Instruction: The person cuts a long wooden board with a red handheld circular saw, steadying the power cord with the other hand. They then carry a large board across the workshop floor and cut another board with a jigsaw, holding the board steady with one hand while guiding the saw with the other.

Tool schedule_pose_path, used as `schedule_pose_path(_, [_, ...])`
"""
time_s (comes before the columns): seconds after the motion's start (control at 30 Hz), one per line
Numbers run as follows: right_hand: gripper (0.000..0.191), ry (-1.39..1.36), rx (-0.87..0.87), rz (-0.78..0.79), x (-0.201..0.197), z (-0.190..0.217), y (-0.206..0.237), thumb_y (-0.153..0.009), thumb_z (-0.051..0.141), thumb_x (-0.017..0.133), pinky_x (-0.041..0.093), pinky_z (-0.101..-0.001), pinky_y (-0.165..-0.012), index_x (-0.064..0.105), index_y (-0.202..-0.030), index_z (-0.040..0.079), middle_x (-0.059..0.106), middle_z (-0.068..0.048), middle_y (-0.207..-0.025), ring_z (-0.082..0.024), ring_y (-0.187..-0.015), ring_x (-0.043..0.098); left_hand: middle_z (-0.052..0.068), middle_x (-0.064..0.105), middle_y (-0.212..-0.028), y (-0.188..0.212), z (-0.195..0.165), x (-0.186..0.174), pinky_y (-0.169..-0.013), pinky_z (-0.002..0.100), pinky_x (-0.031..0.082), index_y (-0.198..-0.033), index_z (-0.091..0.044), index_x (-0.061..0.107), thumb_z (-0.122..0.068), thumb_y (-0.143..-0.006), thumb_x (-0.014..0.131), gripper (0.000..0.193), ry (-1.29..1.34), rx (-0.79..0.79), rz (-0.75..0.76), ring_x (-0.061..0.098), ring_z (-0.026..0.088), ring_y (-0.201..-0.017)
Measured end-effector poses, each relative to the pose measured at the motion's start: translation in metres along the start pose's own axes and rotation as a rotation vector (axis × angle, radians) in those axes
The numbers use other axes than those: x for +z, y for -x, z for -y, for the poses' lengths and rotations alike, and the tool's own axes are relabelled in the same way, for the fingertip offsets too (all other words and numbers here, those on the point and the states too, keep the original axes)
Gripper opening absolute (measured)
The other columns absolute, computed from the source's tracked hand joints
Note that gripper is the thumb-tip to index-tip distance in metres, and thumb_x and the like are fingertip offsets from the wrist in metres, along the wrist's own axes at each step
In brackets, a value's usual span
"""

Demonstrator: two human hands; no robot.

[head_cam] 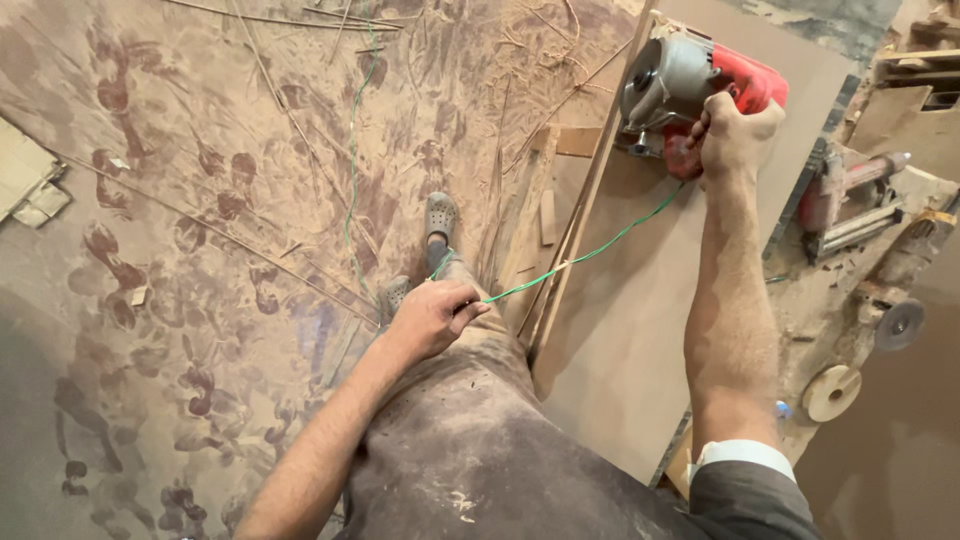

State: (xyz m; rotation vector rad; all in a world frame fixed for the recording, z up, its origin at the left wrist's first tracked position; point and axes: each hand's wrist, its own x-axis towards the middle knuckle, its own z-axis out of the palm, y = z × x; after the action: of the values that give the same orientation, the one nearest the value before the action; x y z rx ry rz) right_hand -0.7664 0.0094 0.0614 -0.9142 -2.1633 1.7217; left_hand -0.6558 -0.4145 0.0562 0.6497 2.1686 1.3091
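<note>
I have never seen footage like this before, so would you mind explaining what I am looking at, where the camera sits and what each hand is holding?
There is one picture, taken by a camera worn on a person's head, looking down over their own arms and dusty trousers. No machine does the work, only two bare hands. The right hand grips the handle of a red and grey circular saw, which rests at the far end of a large brown board. The left hand pinches the saw's thin green cord and holds it off to the side. Below is a sawdust-covered floor marked with footprints and scattered with thin wood strips. To the right lie another power tool and loose round discs.
</note>
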Motion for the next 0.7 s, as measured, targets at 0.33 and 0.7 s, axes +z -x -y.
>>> schedule_pose_path(0.33, [0.011,-0.011,-0.044,0.011,0.006,-0.001,-0.032,-0.094,0.0,0.06,0.048,-0.0293,-0.044,0.06,-0.082,0.001,0.06,-0.005,-0.067,-0.013,-0.051,0.058,0.013,0.064,-0.082,-0.027,-0.007,-0.008,-0.07,0.046,0.051,-0.084,-0.006,0.067,-0.027,-0.094,0.071,0.024,-0.011,0.029,-0.034,0.065,0.035,-0.082])
schedule_pose_path(0.7, [0.01,-0.015,-0.037,-0.005,0.015,0.004,-0.064,-0.094,0.0,0.06,0.047,-0.0297,-0.042,0.061,-0.084,0.0,0.06,-0.005,-0.065,-0.014,-0.048,0.058,0.013,0.063,-0.079,-0.048,-0.008,-0.013,-0.069,0.047,0.05,-0.083,-0.006,0.067,-0.028,-0.093,0.072,0.024,-0.038,-0.006,-0.008,0.064,0.035,-0.081])
